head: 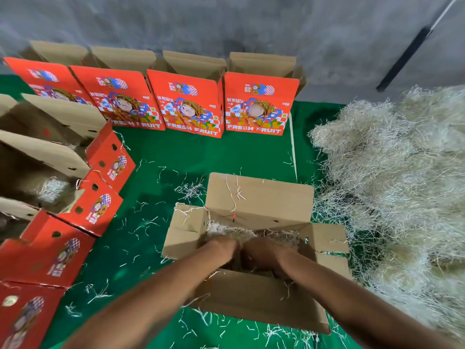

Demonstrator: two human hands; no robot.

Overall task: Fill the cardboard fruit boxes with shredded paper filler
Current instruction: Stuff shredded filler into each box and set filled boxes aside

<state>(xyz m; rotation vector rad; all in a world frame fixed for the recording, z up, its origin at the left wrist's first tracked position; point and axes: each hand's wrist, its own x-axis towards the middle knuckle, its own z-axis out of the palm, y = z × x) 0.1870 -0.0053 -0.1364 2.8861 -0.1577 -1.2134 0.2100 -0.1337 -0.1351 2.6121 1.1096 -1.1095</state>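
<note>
Green mat (226,152) w/ strewn shreds (191,190), grey wall (226,21).

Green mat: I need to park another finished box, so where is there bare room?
Free: the green mat between the back row of boxes, left boxes and the open box, with stray shreds. Crowded: right, under the shredded paper pile.

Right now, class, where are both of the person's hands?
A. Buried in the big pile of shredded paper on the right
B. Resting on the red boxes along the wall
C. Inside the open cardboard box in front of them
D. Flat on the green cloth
C: the left hand and right hand reach side by side into the open cardboard box, down on the shredded paper inside it, away from the big pile.
</note>
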